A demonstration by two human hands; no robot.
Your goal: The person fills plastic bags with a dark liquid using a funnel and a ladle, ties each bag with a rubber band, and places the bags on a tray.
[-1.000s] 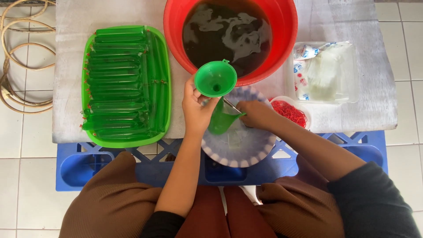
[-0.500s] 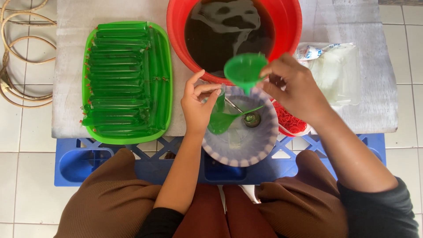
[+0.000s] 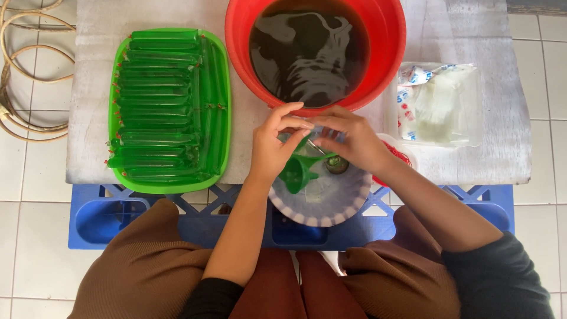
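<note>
My left hand (image 3: 273, 146) and my right hand (image 3: 349, 142) meet fingertip to fingertip over a white plate (image 3: 331, 207) with a striped rim. Both pinch the top of a thin plastic bag of green liquid (image 3: 302, 145), which the fingers mostly hide. A green funnel (image 3: 294, 172) lies on its side on the plate just under my left hand. A small round dark cup (image 3: 337, 165) sits on the plate below my right hand. Right behind the hands stands a red bucket (image 3: 237, 41) of dark liquid.
A green tray (image 3: 220, 88) with several filled green tube bags lies at the left. A packet of empty clear bags (image 3: 440, 106) and a small dish of red rubber bands (image 3: 404, 156) are at the right. A blue crate (image 3: 112, 218) fronts the table; cords (image 3: 23, 59) coil on the floor.
My right hand lifted the funnel out of the bag and laid it on the plate. It then came back to the bag top, where both hands now pinch.
</note>
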